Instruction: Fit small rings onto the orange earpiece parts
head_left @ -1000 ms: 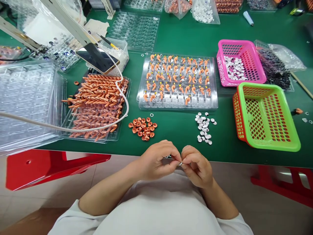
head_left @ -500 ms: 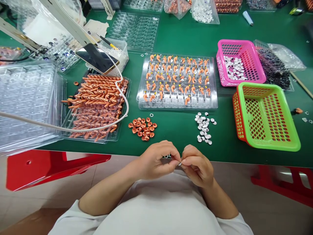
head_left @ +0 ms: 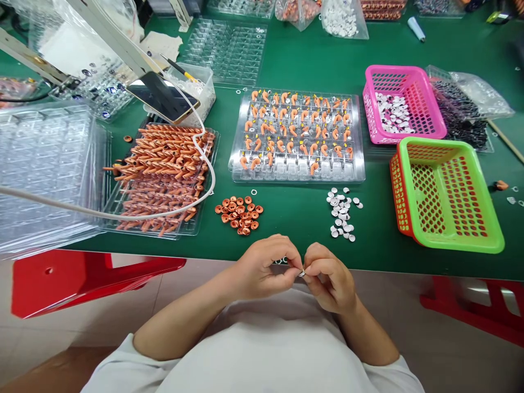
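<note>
Just off the table's front edge, my left hand (head_left: 268, 267) and my right hand (head_left: 329, 278) meet fingertip to fingertip. Both pinch one small pale piece (head_left: 302, 273), mostly covered by the fingers, so its kind cannot be made out. Behind the left hand lies a heap of small copper-coloured round cups (head_left: 241, 215). A loose group of small white discs (head_left: 341, 210) is spread beyond the right hand. Several white rings (head_left: 280, 261) rest at the table edge by the left fingers. Farther back, a clear tray (head_left: 295, 174) holds rows of curved orange pieces with yellow tips.
On the right stand a green basket (head_left: 458, 245) nested in a red one and a pink basket (head_left: 438, 128) with white pieces. To the left are a tray of copper-coloured pointed parts (head_left: 164, 174), stacked clear trays (head_left: 45, 169), a phone (head_left: 164, 98) and a white cable (head_left: 209, 164).
Both hands keep their pinch on the small pale piece in the same place. Only a very slight shift of the right hand and of the view shows.
</note>
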Demonstrator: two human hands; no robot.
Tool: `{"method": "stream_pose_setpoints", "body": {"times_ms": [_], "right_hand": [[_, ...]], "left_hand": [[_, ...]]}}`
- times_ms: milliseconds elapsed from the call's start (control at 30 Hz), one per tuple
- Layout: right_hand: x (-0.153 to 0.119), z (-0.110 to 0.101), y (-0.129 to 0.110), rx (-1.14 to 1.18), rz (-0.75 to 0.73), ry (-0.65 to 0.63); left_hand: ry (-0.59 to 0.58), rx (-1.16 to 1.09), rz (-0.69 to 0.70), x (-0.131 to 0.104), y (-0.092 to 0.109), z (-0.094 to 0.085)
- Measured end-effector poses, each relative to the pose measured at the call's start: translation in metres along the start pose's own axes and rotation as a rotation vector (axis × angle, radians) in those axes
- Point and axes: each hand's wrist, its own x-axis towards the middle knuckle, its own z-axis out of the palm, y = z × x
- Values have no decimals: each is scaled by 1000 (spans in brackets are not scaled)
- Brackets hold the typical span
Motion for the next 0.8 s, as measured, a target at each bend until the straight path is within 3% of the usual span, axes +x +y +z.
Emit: {"method": "stream_pose_setpoints", "body": {"times_ms": [433, 600, 800], "right_hand": [[1, 3, 2, -39, 63, 138], [-2, 3, 1, 66, 145, 192], [0, 2, -2, 420, 278, 254]], "left_hand": [[186, 45, -52, -4, -2, 4], [228, 132, -99, -5, -4, -1], [78, 457, -101, -9, -20, -3]]}}
